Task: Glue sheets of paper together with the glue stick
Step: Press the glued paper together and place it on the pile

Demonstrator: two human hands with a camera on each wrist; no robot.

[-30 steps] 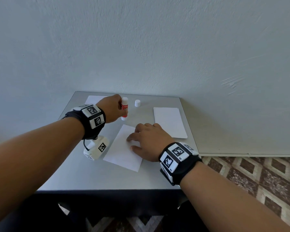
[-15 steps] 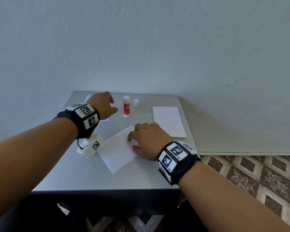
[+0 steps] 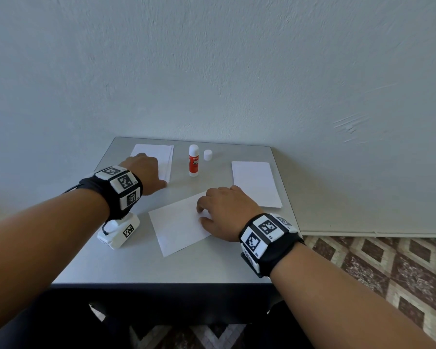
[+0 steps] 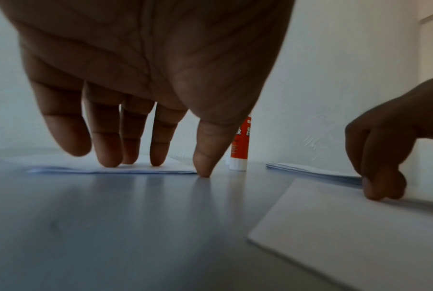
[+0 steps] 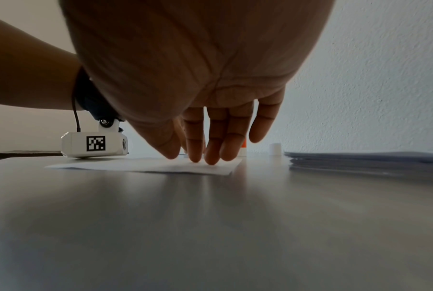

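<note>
Right hand (image 3: pixel 225 212) pinned a loose sheet (image 3: pixel 179 224) with straight fingertips at frame centre while the left hand (image 3: pixel 146 172), fingers extended, seemingly reached to lift a sheet from the upper-left stack (image 3: pixel 161 157); laying it on squarely came next, uncapped glue stick (image 3: pixel 193 160) standing released

left hand (image 3: pixel 146 173): forward, fingers extended down | right hand (image 3: pixel 224 212): palm-down, fingertips pressing

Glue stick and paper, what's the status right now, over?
Left hand open, fingers on far-left paper stack. Right hand open, pressing centre sheet. Glue stick upright, uncapped, cap beside it. Nothing in the way.
</note>
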